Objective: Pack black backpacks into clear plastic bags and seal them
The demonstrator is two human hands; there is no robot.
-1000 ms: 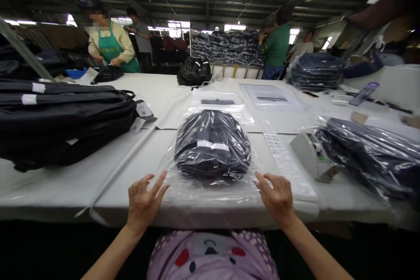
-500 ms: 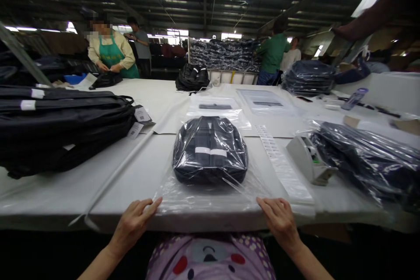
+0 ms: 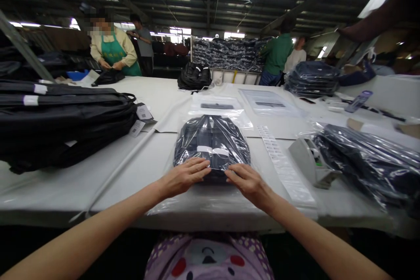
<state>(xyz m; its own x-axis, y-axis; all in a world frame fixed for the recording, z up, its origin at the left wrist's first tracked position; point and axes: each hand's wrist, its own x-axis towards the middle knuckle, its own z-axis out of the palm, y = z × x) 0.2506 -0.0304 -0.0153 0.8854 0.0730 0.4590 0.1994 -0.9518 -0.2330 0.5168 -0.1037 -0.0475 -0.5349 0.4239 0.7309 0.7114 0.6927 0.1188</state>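
A dark backpack [image 3: 212, 133] lies in a clear plastic bag [image 3: 241, 140] on the white table in front of me, two white wraps across its straps. At the backpack's near edge, my left hand [image 3: 188, 174] has its fingers closed on the plastic, palm down. My right hand [image 3: 246, 179] mirrors it a short way to the right, thumb and fingers pinching the plastic. Between the fingertips the film's edge runs as a thin bright line. The fingers partly hide the backpack's lower front.
Black backpacks [image 3: 65, 127] with tags are piled on the left. A label strip [image 3: 272, 146], a grey tape dispenser [image 3: 310, 164] and plastic-wrapped bags [image 3: 367, 157] lie to the right. Flat plastic bags [image 3: 262, 98] lie beyond. Co-workers [image 3: 113, 50] stand across the table.
Both hands have moved from the table's front edge forward and inward to the backpack, bringing the plastic bag's near edge up over it. The backpack stays in place.
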